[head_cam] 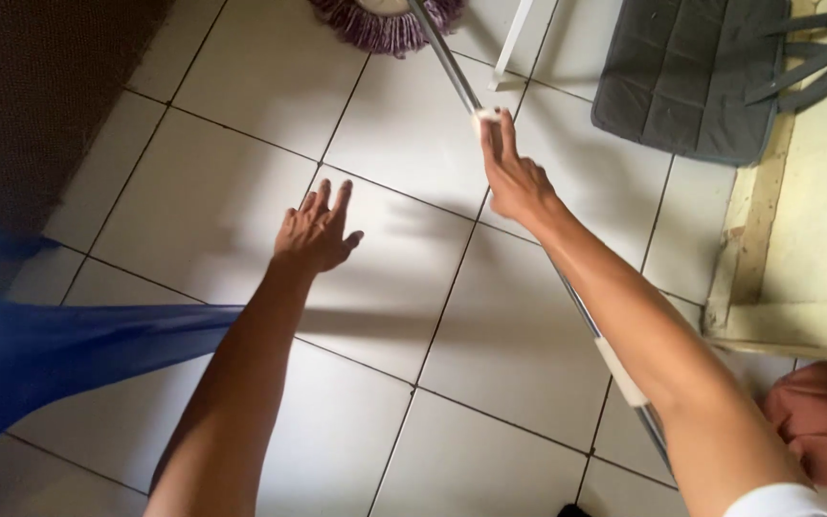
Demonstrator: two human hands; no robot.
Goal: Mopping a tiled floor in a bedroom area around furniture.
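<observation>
A mop with a purple fringed head point(390, 24) rests on the white tiled floor at the top of the view. Its long metal handle point(452, 67) runs diagonally down to the lower right, passing under my right forearm. My right hand point(512, 172) is wrapped around the handle at a white grip band. My left hand point(316, 230) is stretched out over the tiles with fingers spread, holding nothing, about a tile's width left of the handle.
A grey quilted bag point(691, 77) with straps lies at the top right beside a pale wooden step point(796, 316). Blue cloth point(59, 349) hangs in at the left. A dark mat point(31, 96) covers the upper left. Pinkish fabric point(825, 421) shows at the lower right.
</observation>
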